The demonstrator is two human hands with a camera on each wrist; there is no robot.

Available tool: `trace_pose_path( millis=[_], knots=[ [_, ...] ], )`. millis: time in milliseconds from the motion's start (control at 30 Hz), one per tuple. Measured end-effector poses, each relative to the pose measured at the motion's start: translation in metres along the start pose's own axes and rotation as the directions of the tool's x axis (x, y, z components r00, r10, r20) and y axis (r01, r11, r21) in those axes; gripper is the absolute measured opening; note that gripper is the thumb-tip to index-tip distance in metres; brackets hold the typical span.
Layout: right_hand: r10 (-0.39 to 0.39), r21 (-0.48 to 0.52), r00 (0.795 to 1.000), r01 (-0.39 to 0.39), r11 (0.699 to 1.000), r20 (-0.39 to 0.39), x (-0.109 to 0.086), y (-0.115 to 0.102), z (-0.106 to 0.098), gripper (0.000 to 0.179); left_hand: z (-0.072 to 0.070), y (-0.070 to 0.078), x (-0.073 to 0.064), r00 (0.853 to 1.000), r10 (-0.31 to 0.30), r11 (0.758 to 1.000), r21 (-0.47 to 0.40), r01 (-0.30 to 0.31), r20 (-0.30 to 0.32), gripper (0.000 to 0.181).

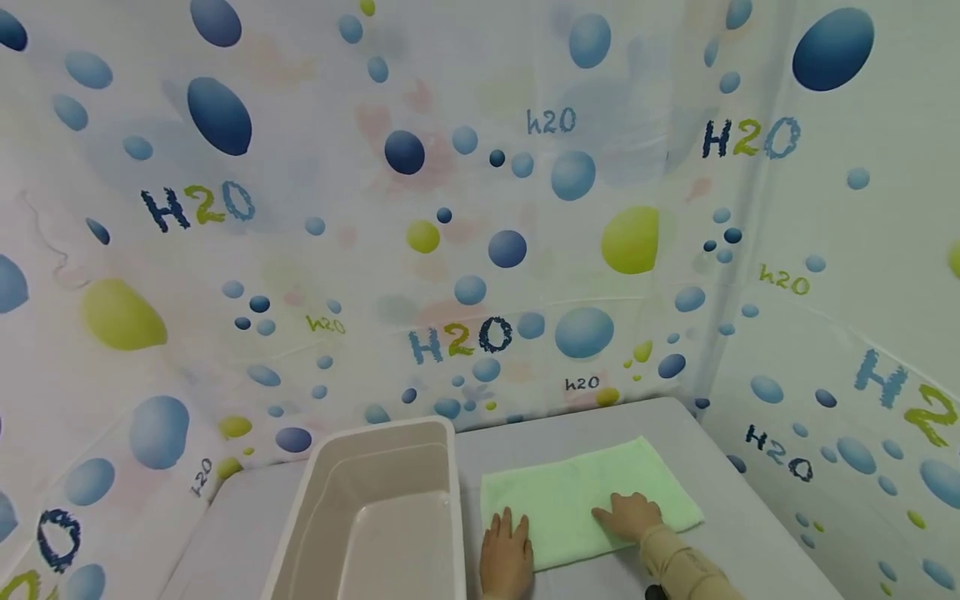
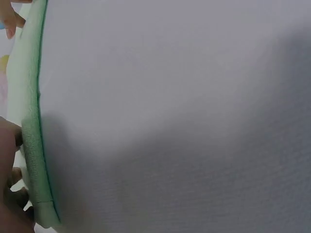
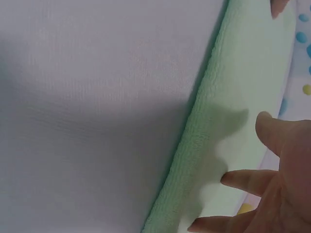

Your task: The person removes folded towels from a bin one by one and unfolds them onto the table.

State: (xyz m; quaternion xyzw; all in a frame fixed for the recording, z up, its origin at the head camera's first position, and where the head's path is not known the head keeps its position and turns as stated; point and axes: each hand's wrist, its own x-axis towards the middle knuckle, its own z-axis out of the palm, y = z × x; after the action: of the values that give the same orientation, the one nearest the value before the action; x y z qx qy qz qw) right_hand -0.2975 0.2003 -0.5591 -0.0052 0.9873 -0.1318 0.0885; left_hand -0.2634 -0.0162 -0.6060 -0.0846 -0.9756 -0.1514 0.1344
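Observation:
A pale green towel (image 1: 562,508), folded into a rectangle, lies flat on the grey-covered table. My left hand (image 1: 507,557) rests on its near left corner with the fingers stretched forward. Over the right half of the towel is my right hand (image 1: 632,517), its fingers spread and pointing left. In the right wrist view the thumb and fingers of the right hand (image 3: 291,170) reach over the towel (image 3: 214,126), holding nothing. The left wrist view shows the left hand (image 2: 12,179) at the towel's thick near edge (image 2: 33,121).
A beige plastic tub (image 1: 456,508) stands left of the towel, close beside the left hand. The grey tabletop (image 1: 720,450) extends right of the towel. Behind and at both sides hangs a white curtain (image 1: 465,67) printed with bubbles. A small dark object (image 1: 656,592) shows beneath the right sleeve.

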Motion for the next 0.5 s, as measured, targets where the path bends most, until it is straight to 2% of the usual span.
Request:
trace_pose_path(
  millis=[133,233,333,433,467,500],
  knots=[
    [0.014,0.012,1.000,-0.014,1.000,0.026,0.004,0.001,-0.001,0.059,0.002,0.002,-0.006,0.998,0.028,0.998,0.061,-0.025,-0.056,0.035],
    [0.005,0.017,1.000,-0.005,1.000,0.002,0.007,0.003,0.000,0.058,0.003,0.004,-0.010,0.995,0.044,0.994,0.105,-0.034,-0.094,0.036],
    [0.008,0.025,1.000,-0.007,1.000,-0.021,0.011,0.006,0.003,0.061,0.005,0.006,-0.014,0.995,0.058,0.989,0.143,-0.046,-0.084,0.038],
    [0.012,0.039,1.000,-0.011,0.999,-0.028,0.016,0.013,0.005,0.067,0.008,0.009,-0.019,0.990,0.089,0.976,0.207,-0.064,-0.113,0.041],
    [0.016,0.049,1.000,-0.015,0.999,-0.024,0.017,0.014,0.003,0.067,0.010,0.010,-0.023,0.989,0.088,0.973,0.223,-0.059,-0.121,0.041],
    [0.012,0.061,1.000,-0.010,0.998,-0.022,0.019,0.017,0.004,0.068,0.017,0.012,-0.030,0.990,0.026,0.975,0.224,0.006,-0.141,0.042]
  ],
)
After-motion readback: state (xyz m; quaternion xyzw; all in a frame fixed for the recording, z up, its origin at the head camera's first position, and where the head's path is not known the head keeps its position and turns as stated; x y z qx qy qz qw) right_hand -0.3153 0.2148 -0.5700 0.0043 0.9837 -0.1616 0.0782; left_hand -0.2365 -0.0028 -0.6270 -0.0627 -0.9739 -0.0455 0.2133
